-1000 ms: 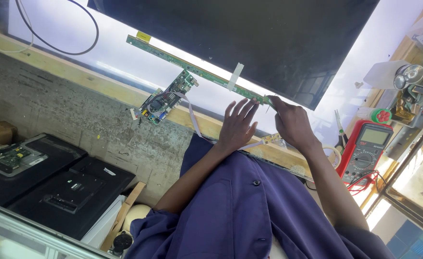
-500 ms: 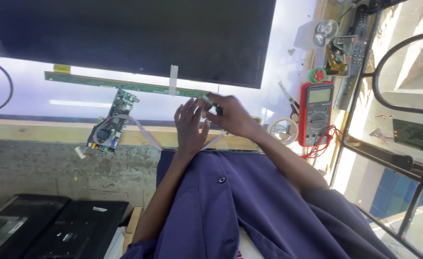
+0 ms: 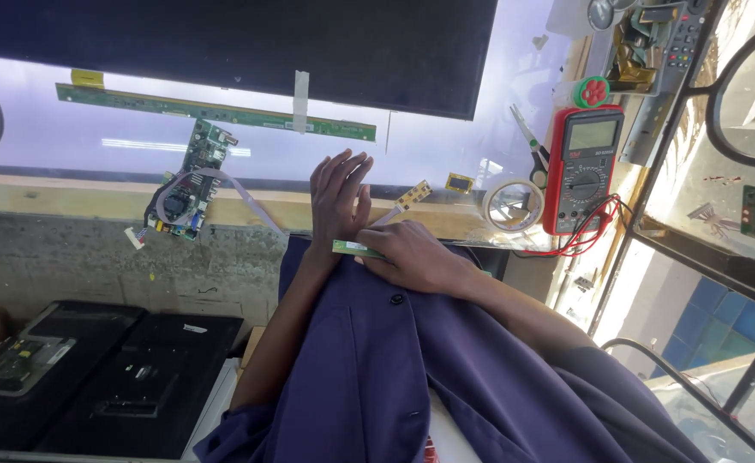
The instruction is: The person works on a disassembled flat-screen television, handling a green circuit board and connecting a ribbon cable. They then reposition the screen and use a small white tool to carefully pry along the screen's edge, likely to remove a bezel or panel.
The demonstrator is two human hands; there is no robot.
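My left hand (image 3: 339,195) lies flat on the wooden bench edge with its fingers stretched out and nothing in it. Just below it, my right hand (image 3: 413,255) is closed around a small green circuit strip (image 3: 350,249), which pokes out to the left against my left wrist. A thin flat cable runs from under my right hand up to a small yellow connector piece (image 3: 413,195). Above, a long green strip board (image 3: 215,111) is taped along the edge of a dark screen panel (image 3: 266,43).
A green main board (image 3: 185,193) with a grey ribbon cable hangs at the bench edge on the left. A red multimeter (image 3: 583,167), scissors (image 3: 527,141) and a round lens (image 3: 513,206) lie to the right. Black back covers (image 3: 95,377) sit lower left.
Both hands have come down from the right end of the long strip board to the bench edge. My right hand now grips the small green strip. The view has swung level.
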